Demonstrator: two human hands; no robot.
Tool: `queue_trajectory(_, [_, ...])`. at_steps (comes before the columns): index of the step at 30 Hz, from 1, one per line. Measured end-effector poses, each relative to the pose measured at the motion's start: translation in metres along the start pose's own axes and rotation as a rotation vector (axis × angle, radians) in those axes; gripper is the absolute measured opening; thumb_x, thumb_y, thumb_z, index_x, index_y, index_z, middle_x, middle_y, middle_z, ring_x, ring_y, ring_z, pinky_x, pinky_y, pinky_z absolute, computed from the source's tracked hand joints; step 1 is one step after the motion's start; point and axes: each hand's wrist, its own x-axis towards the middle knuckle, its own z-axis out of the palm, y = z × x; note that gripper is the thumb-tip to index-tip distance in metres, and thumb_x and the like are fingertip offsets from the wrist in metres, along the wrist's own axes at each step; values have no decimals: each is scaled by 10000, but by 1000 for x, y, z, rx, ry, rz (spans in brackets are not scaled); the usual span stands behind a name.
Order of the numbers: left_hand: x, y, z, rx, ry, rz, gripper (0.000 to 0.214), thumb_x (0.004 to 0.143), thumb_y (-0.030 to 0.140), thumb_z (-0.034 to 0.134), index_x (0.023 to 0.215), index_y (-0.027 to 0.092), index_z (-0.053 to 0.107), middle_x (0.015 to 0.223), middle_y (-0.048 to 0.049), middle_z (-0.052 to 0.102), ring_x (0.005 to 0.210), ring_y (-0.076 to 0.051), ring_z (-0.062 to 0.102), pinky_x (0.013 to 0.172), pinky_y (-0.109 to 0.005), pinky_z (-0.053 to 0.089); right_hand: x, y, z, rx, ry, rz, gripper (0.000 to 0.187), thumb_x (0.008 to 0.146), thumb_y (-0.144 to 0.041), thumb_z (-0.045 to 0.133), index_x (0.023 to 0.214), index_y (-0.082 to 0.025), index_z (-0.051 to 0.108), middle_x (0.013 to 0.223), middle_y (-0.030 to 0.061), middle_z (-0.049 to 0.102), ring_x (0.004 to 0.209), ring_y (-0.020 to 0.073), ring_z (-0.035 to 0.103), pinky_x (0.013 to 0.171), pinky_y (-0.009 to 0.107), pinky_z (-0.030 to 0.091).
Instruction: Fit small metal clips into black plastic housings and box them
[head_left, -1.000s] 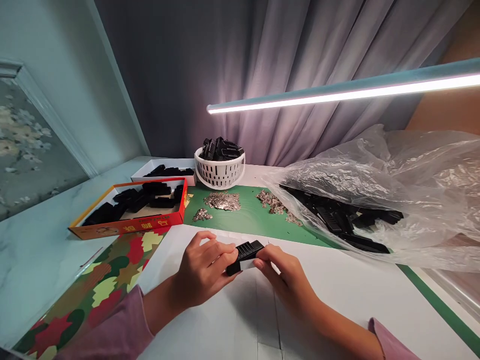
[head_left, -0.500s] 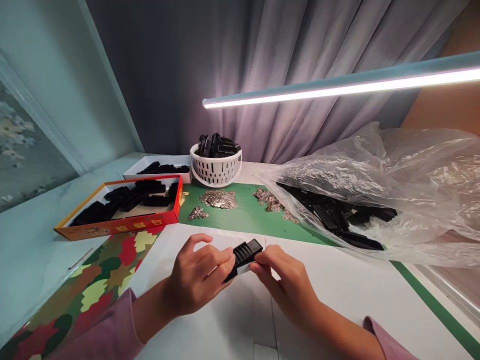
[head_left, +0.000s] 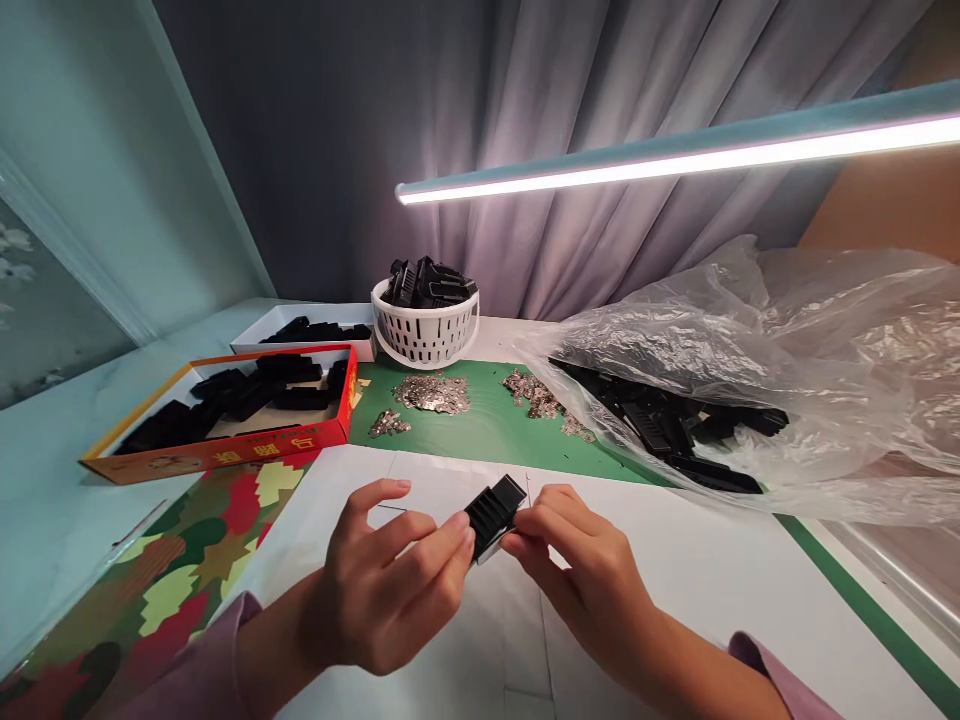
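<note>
Above the white work surface, my left hand (head_left: 397, 580) grips a black plastic part (head_left: 493, 516) by its left end. That part is block-shaped, with ribs across its upper face and a pale strip along its lower side. It is tilted, its far end pointing up and right. My left index finger is lifted away from it. At the part's right edge, my right hand (head_left: 581, 560) has thumb and forefinger pinched against it. Whether those fingertips also hold something small is hidden.
Small metal pieces (head_left: 431, 393) lie in several piles on a green mat (head_left: 465, 438). Black parts fill a white basket (head_left: 425, 338), a red-orange box (head_left: 281, 447), a white box (head_left: 365, 346) and a clear plastic bag (head_left: 847, 330) at right. A lit tube lamp (head_left: 660, 165) hangs across above.
The black part has turned steeper, showing more of its ribbed face. My left hand has shifted slightly down and left, its forefinger still raised. The right hand keeps its pinch. The view has shifted slightly.
</note>
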Motion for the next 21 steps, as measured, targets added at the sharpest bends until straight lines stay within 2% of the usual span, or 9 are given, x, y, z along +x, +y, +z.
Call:
queue_trajectory(4, [3,0,-2,2,-1,40,224,728,43,450,576,150,575,644,6,637,458,-73,544,648,-365,382,0,-1,0,-3,-12,-23,242,840,-216,397,613,-141,435,526,-12,403,528,82,335,544,200,311])
queue_trajectory(10, [2,2,1,-18,80,28,240,716,34,451,531,136,564,629,0,621,476,-79,542,652,-367,375,3,-2,-4,-18,25,-66,248,832,-202,409,601,-132,467,513,-22,383,510,78,313,563,208,296])
queue_trajectory(21, [1,6,0,-20,89,28,213,702,41,500,525,146,555,611,14,630,493,-74,549,680,-367,368,6,-6,-10,-40,-15,-74,273,838,-212,402,590,-126,476,508,-23,407,500,74,306,591,218,290])
